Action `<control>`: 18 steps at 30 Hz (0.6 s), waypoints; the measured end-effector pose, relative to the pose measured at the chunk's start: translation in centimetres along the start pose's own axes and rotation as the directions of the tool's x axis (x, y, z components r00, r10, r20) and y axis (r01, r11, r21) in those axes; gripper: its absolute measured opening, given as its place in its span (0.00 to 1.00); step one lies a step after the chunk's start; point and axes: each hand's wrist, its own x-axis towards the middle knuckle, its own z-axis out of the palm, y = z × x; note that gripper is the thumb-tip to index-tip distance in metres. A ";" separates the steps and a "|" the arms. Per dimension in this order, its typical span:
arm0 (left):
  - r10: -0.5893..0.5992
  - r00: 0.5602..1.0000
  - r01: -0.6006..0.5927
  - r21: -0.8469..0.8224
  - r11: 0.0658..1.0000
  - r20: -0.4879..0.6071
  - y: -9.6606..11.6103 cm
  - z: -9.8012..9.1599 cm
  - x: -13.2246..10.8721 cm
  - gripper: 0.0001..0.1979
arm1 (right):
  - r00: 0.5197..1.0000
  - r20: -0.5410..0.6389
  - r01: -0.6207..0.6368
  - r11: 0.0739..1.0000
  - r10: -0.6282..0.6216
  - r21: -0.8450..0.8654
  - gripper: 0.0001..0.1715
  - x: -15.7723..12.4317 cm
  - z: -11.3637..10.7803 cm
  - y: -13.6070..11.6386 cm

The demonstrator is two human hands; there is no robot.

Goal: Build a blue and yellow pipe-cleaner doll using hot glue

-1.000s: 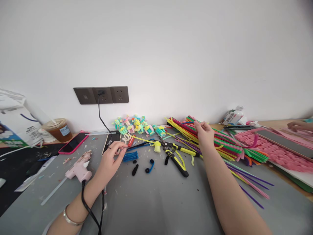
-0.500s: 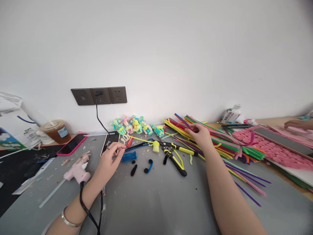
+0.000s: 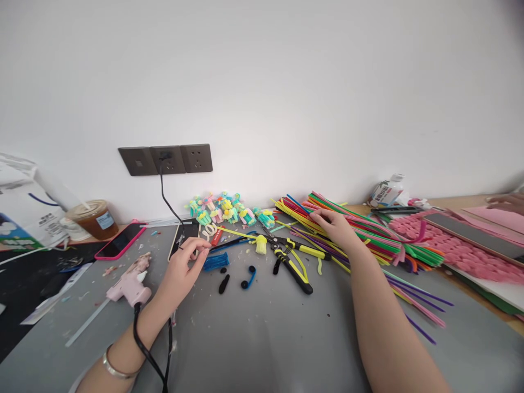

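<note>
My left hand [image 3: 186, 270] is pinched closed at the left of the mat, with a black pipe cleaner [image 3: 229, 241] running rightward from its fingertips. My right hand [image 3: 335, 229] lies over a bundle of coloured pipe cleaners [image 3: 380, 245], its thumb and fingers closed at the end of a blue pipe cleaner [image 3: 298, 203]. Between the hands are yellow-and-black pliers [image 3: 292, 267], a small yellow tassel-like piece [image 3: 261, 245] on a yellow stem, and a blue bundle of short pieces [image 3: 216, 262]. Nearer me lies a blue strip with black coiled ends [image 3: 250, 277].
A pink glue gun [image 3: 130, 284] with a black cord lies beside my left forearm. Behind are small pastel pipe-cleaner figures [image 3: 227, 207]. A pink-cased phone [image 3: 120, 242] and a drink cup [image 3: 93, 218] stand left. Another person's hand [image 3: 507, 202] is at far right, by pink fluffy material [image 3: 429, 243].
My right hand has lowered slightly onto the bundle, and the blue pipe cleaner by its fingertips has dropped lower. My left hand stays in place. The other person's hand has shifted right.
</note>
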 end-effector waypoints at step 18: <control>-0.016 1.000 0.016 0.009 1.000 0.014 -0.1 0.0 -0.1 0.12 | 0.919 -0.380 -0.093 0.994 0.108 0.057 0.17 0.7 0.1 1.9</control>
